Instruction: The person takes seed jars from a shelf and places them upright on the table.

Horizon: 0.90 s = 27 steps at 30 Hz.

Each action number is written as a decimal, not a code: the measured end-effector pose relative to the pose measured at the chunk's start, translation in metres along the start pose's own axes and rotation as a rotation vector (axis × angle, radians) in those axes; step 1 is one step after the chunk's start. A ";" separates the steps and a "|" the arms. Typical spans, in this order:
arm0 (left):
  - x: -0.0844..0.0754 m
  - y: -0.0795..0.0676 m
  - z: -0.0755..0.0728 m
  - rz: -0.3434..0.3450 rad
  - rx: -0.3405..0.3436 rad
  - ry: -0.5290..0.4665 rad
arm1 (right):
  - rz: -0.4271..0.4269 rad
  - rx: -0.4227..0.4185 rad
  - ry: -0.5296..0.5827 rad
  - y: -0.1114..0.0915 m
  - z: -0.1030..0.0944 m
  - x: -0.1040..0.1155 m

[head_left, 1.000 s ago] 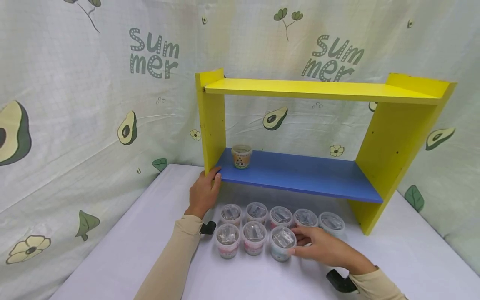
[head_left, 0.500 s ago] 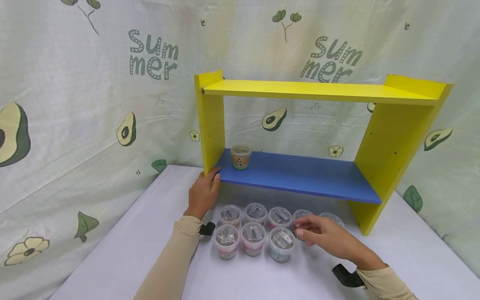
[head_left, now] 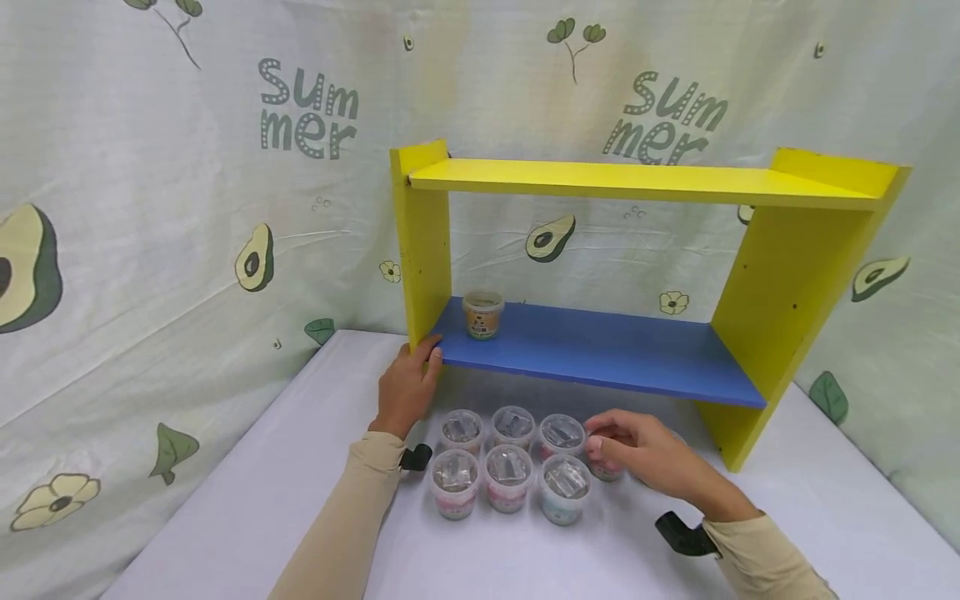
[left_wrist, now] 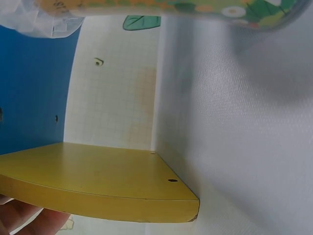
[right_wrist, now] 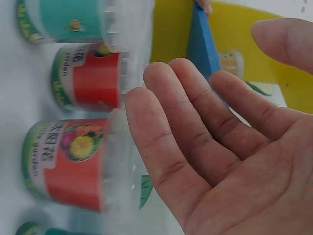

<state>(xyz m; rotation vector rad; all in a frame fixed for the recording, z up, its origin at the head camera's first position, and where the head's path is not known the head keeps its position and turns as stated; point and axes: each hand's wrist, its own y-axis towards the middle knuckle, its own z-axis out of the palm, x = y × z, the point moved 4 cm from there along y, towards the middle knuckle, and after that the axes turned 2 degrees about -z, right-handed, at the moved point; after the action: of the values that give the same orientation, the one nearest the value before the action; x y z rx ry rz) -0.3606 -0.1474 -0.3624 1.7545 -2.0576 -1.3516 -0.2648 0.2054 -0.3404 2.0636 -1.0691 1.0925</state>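
My left hand (head_left: 408, 385) grips the lower left side of a yellow and blue shelf unit (head_left: 600, 342); in the left wrist view, fingers (left_wrist: 44, 223) show behind its yellow panel. My right hand (head_left: 648, 457) is over a red-labelled plastic tub (head_left: 606, 472) in the back row, hiding most of it. In the right wrist view its fingers are spread and loosely bent, with nothing between them, beside the clear lid of a red tub (right_wrist: 73, 166). Several more lidded tubs stand left of it, among them a light-blue one (head_left: 564, 492) in the front row.
One orange-labelled tub (head_left: 483, 317) stands at the left end of the blue shelf board. A yellow board (head_left: 637, 177) spans above it. The white table (head_left: 247, 500) runs under the unit, with a patterned cloth (head_left: 187, 250) behind.
My right hand has let go of the light-blue front tub and moved up and right to the red tub in the back row. My left hand stays on the shelf unit.
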 end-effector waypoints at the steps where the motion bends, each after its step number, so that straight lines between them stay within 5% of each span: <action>1: 0.000 0.000 0.000 -0.002 0.003 -0.002 | 0.000 -0.002 0.009 0.002 0.000 0.000; 27: 0.000 0.001 0.000 0.012 -0.003 0.010 | -0.051 -0.064 0.102 0.059 -0.028 0.035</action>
<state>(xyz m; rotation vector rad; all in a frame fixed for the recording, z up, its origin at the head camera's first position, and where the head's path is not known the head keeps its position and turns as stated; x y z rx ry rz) -0.3610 -0.1474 -0.3618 1.7412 -2.0568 -1.3396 -0.3135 0.1822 -0.2895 1.9526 -0.9833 1.1110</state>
